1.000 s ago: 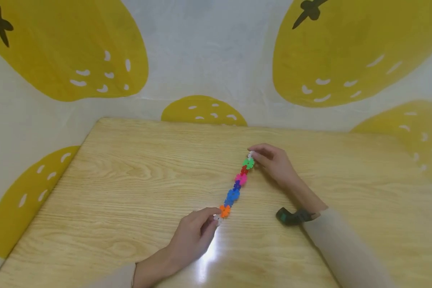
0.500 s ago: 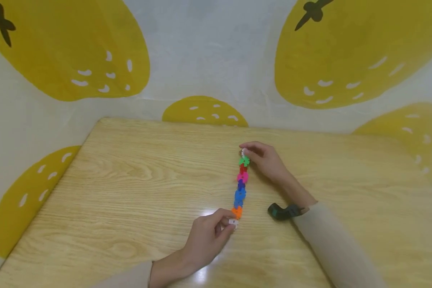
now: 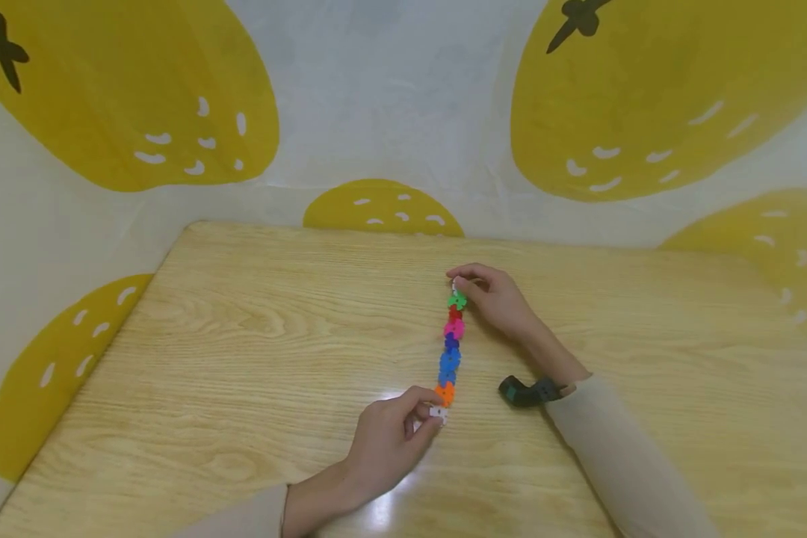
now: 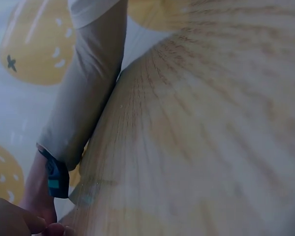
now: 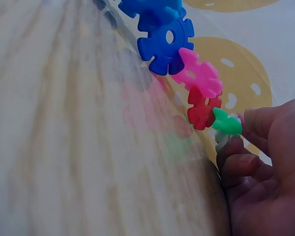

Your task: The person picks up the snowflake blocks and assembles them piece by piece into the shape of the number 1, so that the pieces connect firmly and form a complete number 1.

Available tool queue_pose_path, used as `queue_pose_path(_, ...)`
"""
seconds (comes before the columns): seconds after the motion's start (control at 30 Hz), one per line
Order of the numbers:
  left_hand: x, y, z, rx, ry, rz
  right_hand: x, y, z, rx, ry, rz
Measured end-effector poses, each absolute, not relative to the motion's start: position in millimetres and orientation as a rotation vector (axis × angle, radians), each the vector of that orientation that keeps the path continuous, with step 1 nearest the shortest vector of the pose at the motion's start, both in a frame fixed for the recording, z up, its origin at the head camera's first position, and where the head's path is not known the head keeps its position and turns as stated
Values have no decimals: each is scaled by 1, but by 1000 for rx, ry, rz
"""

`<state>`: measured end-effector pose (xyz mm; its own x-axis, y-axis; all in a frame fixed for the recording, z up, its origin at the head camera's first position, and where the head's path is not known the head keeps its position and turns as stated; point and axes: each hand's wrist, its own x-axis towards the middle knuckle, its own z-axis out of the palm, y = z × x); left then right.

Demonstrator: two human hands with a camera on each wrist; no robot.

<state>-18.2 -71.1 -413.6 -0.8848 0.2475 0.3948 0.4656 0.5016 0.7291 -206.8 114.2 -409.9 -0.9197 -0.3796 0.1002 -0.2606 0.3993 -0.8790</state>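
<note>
A chain of interlocking plastic snowflake discs [image 3: 450, 362] runs nearly straight away from me, between both hands, low over the wood-grain table. From near to far its colours go white, orange, blue, dark blue, pink, red, green and white. My left hand [image 3: 391, 437] pinches the white disc [image 3: 438, 412] at the near end between thumb and fingers. At the far end my right hand [image 3: 501, 299] pinches the other white disc, mostly hidden by the fingers. In the right wrist view the dark blue disc [image 5: 160, 49], pink disc [image 5: 200, 76] and green disc [image 5: 227, 123] overlap edge to edge.
The wood-grain table [image 3: 242, 336] reaches back to a pale wall [image 3: 390, 97] painted with large yellow fruit shapes. A dark wrist device [image 3: 527, 391] is strapped to the right wrist. A bright light reflection lies on the tabletop near the left hand.
The left hand has shifted right and the right hand slightly left, turning the chain from a slant to nearly straight away from me. Over the last half second almost nothing has moved.
</note>
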Motion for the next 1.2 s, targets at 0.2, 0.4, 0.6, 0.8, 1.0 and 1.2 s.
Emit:
queue_pose_path(0.2, -19, -70, -413, -605, -2524, -1349, -197, 111, -394, -590, 2499, -1573)
queue_pose_path(0.4, -20, -70, -409, -616, -2531, -1426, -186, 109, -376, -545, 2525, -1582)
queue_pose_path(0.6, -22, -71, -412, -712, -2369, -1514, -193, 121, -401, -403, 2442, -1817)
queue_pose_path(0.8, -15, -74, -400, -558, -2353, -1815, -164, 135, -373, -458, 2502, -1723)
queue_pose_path(1.0, -11, -89, -376, -510, -2357, -1828, -137, 157, -338, -595, 2561, -1553)
queue_pose_path(1.2, -19, -116, -373, -442, -2593, -1730, -115, 180, -338, -704, 2616, -1402)
